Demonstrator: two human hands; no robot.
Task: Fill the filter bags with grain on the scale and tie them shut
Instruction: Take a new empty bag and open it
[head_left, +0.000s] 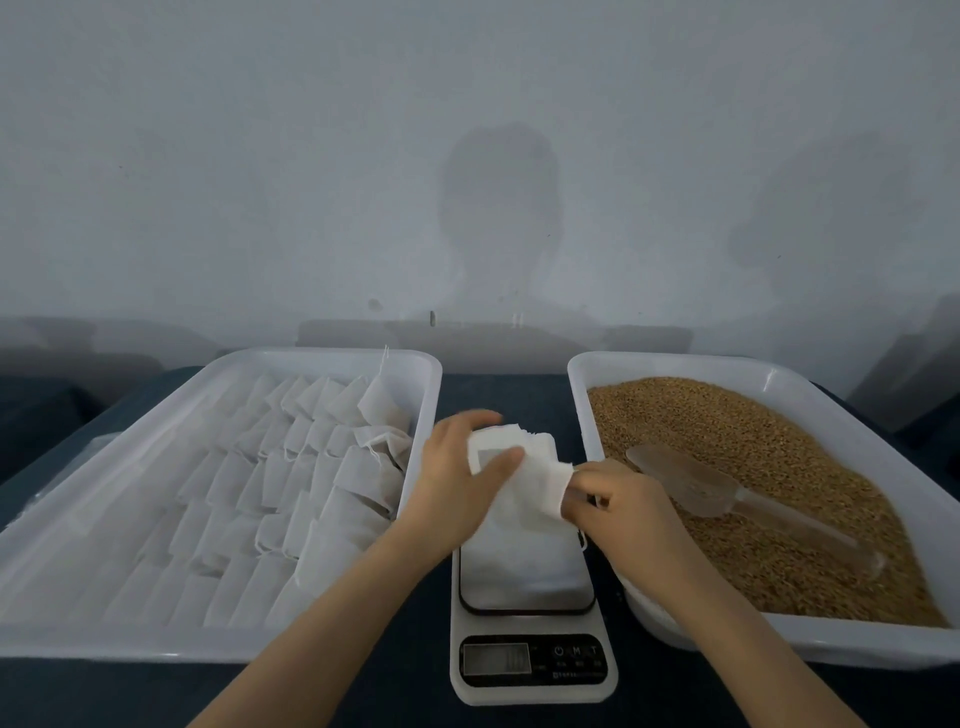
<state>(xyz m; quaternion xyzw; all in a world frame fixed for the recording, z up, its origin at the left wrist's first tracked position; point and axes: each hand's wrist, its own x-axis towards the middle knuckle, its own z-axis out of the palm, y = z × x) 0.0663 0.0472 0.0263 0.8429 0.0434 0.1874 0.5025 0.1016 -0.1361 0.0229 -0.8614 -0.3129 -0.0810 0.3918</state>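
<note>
Step in hand: judged to be opening one filter bag so that it can take grain; nothing has gone into it yet.
Bag location: held in the air between both hands, above the far end of the scale, between the two trays.
Left hand: grips the bag's upper part, thumb laid across its front face.
Right hand: fingers curled, pinching the bag's edge nearest the grain tray.
Opening method: pull the two cloth layers apart at the mouth. Keep the drawstring free; it cannot be made out here.
Placement: set the opened bag upright on the scale platform, mouth up.
Display: unreadable from this view. Check it for zero before scooping.
Scoop: lies on the grain, within the right hand's reach; keep the left hand on the bag mouth while scooping.
Supply: empty bags lie in rows in the left tray.
Risk: thin cloth may collapse and spill grain onto the dark surface.
</note>
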